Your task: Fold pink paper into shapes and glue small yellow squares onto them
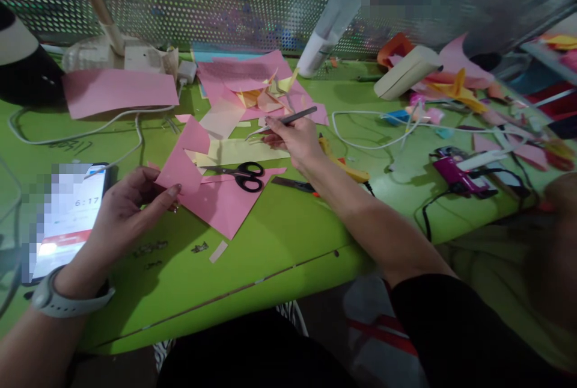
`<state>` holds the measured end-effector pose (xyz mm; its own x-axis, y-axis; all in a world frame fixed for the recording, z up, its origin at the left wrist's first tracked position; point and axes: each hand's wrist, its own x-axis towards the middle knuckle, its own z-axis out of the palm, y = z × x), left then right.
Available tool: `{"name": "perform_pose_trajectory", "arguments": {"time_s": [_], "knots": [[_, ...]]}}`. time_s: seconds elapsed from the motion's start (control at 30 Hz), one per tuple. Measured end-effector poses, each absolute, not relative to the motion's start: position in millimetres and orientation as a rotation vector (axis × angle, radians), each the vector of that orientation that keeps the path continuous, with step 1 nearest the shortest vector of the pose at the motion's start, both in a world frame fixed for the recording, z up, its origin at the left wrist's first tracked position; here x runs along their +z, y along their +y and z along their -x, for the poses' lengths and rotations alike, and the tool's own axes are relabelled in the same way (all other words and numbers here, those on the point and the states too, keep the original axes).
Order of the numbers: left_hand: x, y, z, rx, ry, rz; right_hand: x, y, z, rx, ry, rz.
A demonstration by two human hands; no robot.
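Between the thumb and fingers of my left hand [142, 198] is a pink paper piece [183, 165] with a cut notch, lifted off the table. My right hand [295, 138] grips dark tweezers [293, 116], whose thin pale tip points left above a pale yellow paper strip [246, 151]. Black-handled scissors [246, 175] lie open on a pink sheet [225, 207] between my hands. Beneath my right wrist are a dark-bladed cutter [293, 184] and a yellow tool [345, 165], partly hidden by the forearm.
A lit phone [74, 213] lies by my left wrist. Behind are a fan base [117, 54], paper scraps [261, 99] and a leaning clear bottle [329, 24]. White cable [356, 146] and a purple device [464, 174] lie right. Another person's arm [554, 243] shows at the right edge.
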<state>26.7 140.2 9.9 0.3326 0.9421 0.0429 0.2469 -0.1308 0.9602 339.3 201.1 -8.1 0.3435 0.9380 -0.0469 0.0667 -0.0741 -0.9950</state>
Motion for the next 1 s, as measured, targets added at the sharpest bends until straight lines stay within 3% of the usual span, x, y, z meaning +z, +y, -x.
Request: {"name": "perform_pose_trajectory", "arguments": {"time_s": [0.27, 1.0], "knots": [[10, 140, -27, 0.883, 1.101, -1.632, -21, 175, -329, 0.671, -1.348, 1.268], [9, 141, -27, 0.884, 1.088, -1.616, -22, 168, -328, 0.482, -1.519, 1.317]]}}
